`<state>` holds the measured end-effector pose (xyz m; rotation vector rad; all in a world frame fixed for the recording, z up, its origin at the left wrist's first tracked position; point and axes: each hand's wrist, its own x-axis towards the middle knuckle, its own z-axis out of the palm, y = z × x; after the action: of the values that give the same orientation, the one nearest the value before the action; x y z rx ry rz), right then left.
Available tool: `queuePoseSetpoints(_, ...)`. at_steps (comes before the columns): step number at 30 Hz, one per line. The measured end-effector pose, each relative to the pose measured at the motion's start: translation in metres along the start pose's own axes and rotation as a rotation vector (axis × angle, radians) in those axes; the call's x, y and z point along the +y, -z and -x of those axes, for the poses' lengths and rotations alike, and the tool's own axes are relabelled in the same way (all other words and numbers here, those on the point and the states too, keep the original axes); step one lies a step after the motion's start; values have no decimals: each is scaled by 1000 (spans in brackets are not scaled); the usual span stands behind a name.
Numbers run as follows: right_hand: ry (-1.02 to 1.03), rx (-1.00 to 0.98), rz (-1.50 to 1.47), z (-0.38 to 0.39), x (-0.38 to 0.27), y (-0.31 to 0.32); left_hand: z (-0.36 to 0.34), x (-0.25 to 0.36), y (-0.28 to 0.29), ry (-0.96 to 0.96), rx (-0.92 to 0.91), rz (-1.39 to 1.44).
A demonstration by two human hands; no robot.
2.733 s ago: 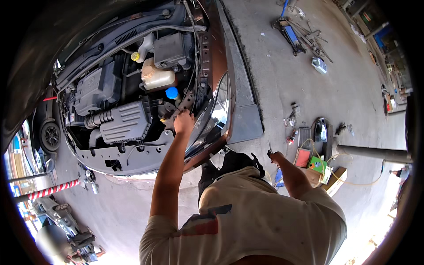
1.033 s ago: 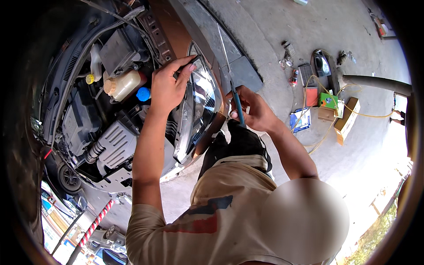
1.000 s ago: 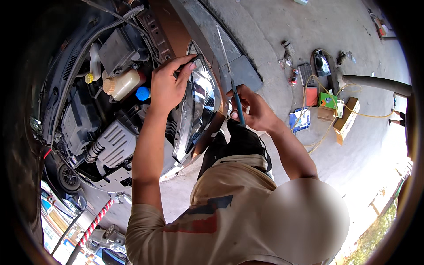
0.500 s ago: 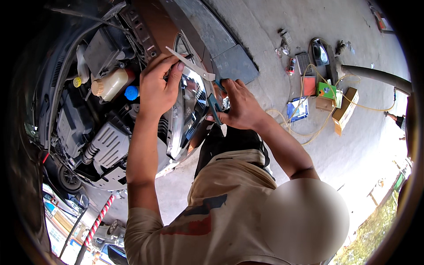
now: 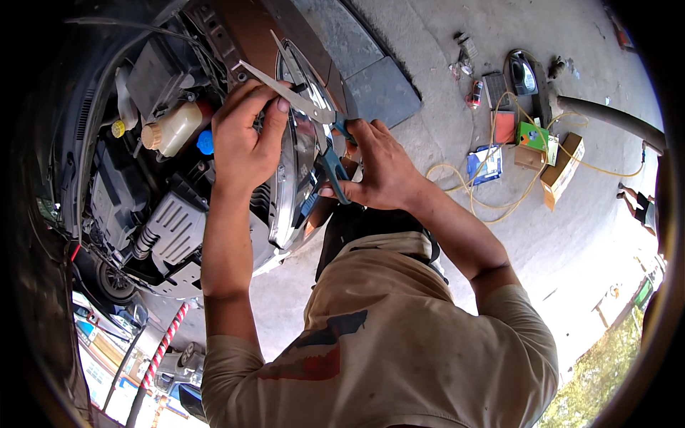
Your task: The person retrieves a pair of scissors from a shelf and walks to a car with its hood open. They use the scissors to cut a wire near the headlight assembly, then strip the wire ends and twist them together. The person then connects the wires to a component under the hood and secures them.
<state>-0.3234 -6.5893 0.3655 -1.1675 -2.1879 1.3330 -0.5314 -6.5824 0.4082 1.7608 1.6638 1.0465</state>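
- Scissors (image 5: pixel 314 108) were at the upper centre of the frame, above the headlight (image 5: pixel 287 191), with blades parted in a V pointing to the upper left.
- Right hand (image 5: pixel 385 165), centre of frame: curled through the teal handles, thumb in the lower loop, handles well apart.
- Left hand (image 5: pixel 246 139), left of centre: thumb and forefinger pinched together at a small dark piece (image 5: pixel 300 87), mostly hidden behind the lower blade. What the piece was could not be told.
- Change: one second earlier the scissors appeared closed, upright and apart from the left hand, to the right of the headlight. Half a second earlier they had come across to the left fingertips, with only one blade clearly visible. Now both blades showed separately.
- Meaning (judgement): the tool had passed from being carried to being presented, with both hands meeting at one spot. The left seemed to steady the piece while the right controlled the blades.
- Contact: the lower blade overlapped the left fingertips in view; whether it touched skin or the piece could not be told. Fingers that close seemed the main hazard.
- Surroundings: cream reservoir (image 5: pixel 175 130) and ribbed grey engine-bay cover (image 5: pixel 171 230) at left; green box (image 5: pixel 529 135) and long cardboard box (image 5: pixel 562 172) on the floor at right.
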Motion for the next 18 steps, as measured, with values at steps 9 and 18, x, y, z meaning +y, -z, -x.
queuePoseSetpoints(9, -3, -36, -47, 4, -6, -5, 7, 3, 5, -14, 20, -14)
queuePoseSetpoints(18, -19, -1, -89, 5, -10, -13, 2, -8, 2, -136, 33, -28)
